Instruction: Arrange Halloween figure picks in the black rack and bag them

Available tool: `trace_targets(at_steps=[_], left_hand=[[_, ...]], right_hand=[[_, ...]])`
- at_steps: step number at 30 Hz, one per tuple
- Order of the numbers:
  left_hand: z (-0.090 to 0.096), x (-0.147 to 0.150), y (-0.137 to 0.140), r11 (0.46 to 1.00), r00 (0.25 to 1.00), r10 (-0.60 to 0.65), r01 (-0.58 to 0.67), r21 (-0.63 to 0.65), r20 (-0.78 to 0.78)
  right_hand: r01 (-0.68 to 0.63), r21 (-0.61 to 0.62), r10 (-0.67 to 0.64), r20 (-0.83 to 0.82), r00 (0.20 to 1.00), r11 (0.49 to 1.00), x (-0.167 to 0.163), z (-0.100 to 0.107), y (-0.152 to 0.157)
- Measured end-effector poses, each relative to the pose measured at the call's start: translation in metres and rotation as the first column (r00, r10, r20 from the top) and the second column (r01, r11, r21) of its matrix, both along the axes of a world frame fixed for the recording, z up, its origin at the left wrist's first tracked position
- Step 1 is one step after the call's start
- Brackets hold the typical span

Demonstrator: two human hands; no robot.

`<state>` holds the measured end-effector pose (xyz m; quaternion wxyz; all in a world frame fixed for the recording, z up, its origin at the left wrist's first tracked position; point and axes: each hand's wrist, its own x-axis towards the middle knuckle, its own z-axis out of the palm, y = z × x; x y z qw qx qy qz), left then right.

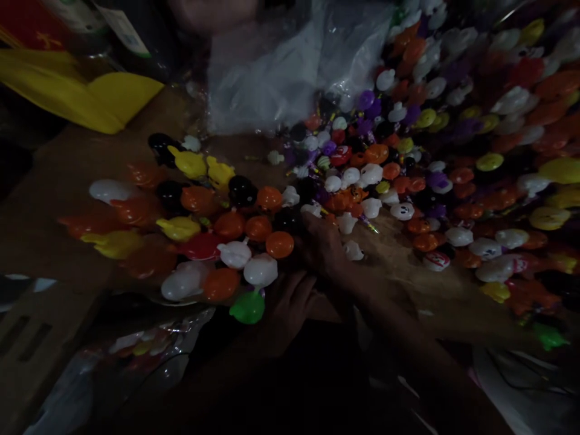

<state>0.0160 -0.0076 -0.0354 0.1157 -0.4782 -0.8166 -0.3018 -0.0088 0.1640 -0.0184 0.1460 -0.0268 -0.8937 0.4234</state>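
Observation:
My left hand [290, 305] is low in the middle, fingers bent and close together, right beside a round green plastic head [248, 307]. What its fingers hold, if anything, is lost in the dark. My right hand [324, 244] reaches over just above it, fingers closed near a black plastic head [289, 219]; its grip is too dark to make out. To the left of both hands lies a cluster of glossy toy heads, among them an orange head [280, 244], a white head [260, 269], a red head [199, 246] and a yellow head [180, 228].
A big heap of similar small heads [403, 210], some on patterned sticks, spreads over the right of the brown tabletop [394, 266]. Clear plastic bags [267, 72] lie at the back. Yellow sheet material [104, 103] is at the far left. Part of another person [215, 12] shows at the top.

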Motion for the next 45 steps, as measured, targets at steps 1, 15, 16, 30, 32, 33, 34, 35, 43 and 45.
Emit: trace_targets(at_steps=[1, 15, 16, 30, 32, 33, 34, 35, 43, 45], left_hand=[[-0.001, 0.000, -0.001, 1.000, 1.000, -0.009, 0.009, 0.010, -0.002], [-0.002, -0.013, -0.013, 0.990, 0.989, -0.124, 0.128, -0.052, 0.079], [-0.002, -0.013, -0.013, 0.989, 0.989, -0.126, 0.131, -0.062, 0.073], [-0.028, -0.015, -0.007, 0.997, 0.998, -0.055, 0.053, -0.056, -0.034], [-0.026, -0.020, -0.005, 0.994, 0.995, -0.076, 0.072, -0.076, -0.060], [-0.025, -0.023, -0.004, 0.994, 0.994, -0.076, 0.070, -0.087, -0.075], [-0.024, -0.026, -0.003, 0.994, 0.994, -0.063, 0.054, -0.096, -0.090], [-0.025, -0.028, -0.003, 0.994, 0.994, -0.041, 0.030, -0.102, -0.102], [-0.033, -0.031, 0.003, 0.992, 0.978, 0.089, -0.104, -0.068, -0.186], [-0.030, -0.028, -0.003, 0.994, 0.971, 0.100, -0.109, -0.028, -0.215]], right_hand=[[-0.008, 0.005, 0.008, -0.017, 1.000, 1.000, 0.000, 0.000, 0.001], [0.024, 0.172, -0.015, -0.055, 0.998, 0.985, 0.009, -0.014, 0.000], [0.014, 0.203, -0.005, -0.044, 0.999, 0.979, 0.009, -0.015, 0.001], [0.048, 0.213, -0.032, -0.075, 0.997, 0.976, -0.005, -0.019, 0.011], [0.033, 0.164, -0.031, -0.016, 0.999, 0.986, -0.007, -0.018, 0.014], [0.012, 0.130, -0.013, 0.003, 1.000, 0.992, -0.008, -0.018, 0.015], [-0.016, 0.097, 0.015, 0.013, 1.000, 0.995, -0.009, -0.018, 0.015], [-0.042, 0.073, 0.041, 0.013, 0.999, 0.996, -0.009, -0.018, 0.016], [-0.027, 0.086, 0.028, -0.010, 1.000, 0.996, -0.015, -0.019, 0.008], [-0.009, 0.102, 0.010, -0.013, 1.000, 0.995, -0.007, -0.014, 0.009]])
